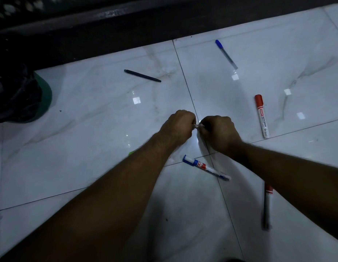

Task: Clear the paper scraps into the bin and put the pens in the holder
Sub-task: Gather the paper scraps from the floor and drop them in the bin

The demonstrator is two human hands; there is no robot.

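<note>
My left hand (178, 126) and my right hand (218, 132) meet over the white tiled floor (88, 129), both closed on a small pale object (198, 126) between them; it is too hidden to tell whether it is a pen or a scrap. Several pens lie loose on the floor: a dark pen (142, 75) at the back, a blue-capped pen (226, 53) far right of it, a red whiteboard marker (261, 116) at the right, a blue marker (206, 167) below my hands, and a red-banded pen (267, 207) partly under my right forearm.
A green bin lined with a black bag (19, 95) stands at the left edge. A dark raised ledge (126, 31) runs along the back of the floor. A small green thing (131, 152) peeks out beside my left forearm.
</note>
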